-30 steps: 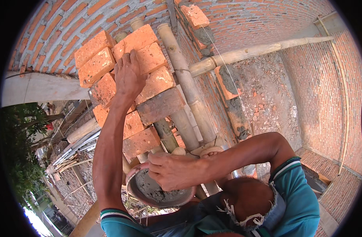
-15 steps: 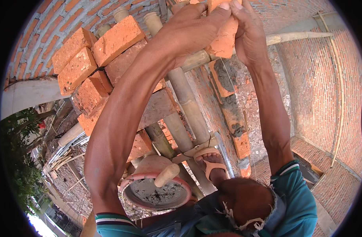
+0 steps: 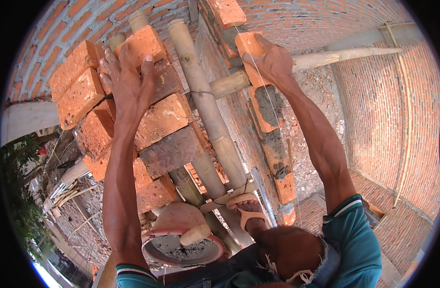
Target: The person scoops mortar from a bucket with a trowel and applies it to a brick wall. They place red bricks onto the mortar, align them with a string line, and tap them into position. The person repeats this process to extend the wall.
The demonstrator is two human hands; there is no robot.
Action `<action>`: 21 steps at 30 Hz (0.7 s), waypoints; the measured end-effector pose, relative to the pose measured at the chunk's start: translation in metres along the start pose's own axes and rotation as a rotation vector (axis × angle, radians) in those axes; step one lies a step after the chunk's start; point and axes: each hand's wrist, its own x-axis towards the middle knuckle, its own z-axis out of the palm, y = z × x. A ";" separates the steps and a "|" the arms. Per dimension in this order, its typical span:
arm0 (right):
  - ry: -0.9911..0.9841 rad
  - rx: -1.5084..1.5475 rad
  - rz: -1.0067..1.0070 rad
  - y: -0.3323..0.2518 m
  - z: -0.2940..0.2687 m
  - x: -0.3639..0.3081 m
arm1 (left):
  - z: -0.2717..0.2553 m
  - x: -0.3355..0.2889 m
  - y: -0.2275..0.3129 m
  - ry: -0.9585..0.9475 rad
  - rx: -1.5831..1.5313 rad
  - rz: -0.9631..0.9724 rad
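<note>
my right hand [image 3: 274, 62] grips an orange brick [image 3: 242, 44] at the top of the brick wall [image 3: 285, 190], where a thin string [image 3: 276, 114] crosses it in view. my left hand [image 3: 129, 86] is open, fingers spread over the stacked bricks [image 3: 164, 120]. grey mortar [image 3: 169, 244] sits in a bowl [image 3: 222, 246] near my sandaled foot [image 3: 249, 207].

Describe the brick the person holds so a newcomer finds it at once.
Find the narrow wall right of the thick bamboo pole. Toward its upper end in the picture is the orange brick: the right hand clasps it, its wall neighbours are untouched.
</note>
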 end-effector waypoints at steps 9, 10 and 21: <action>-0.021 -0.059 -0.059 0.003 0.012 -0.003 | 0.010 -0.006 -0.021 -0.020 -0.012 0.020; -0.031 -0.049 -0.059 0.004 0.011 -0.004 | 0.009 -0.005 -0.022 -0.028 -0.014 0.016; 0.090 -0.136 -0.117 0.007 0.014 -0.015 | 0.001 -0.006 -0.021 -0.065 -0.075 0.001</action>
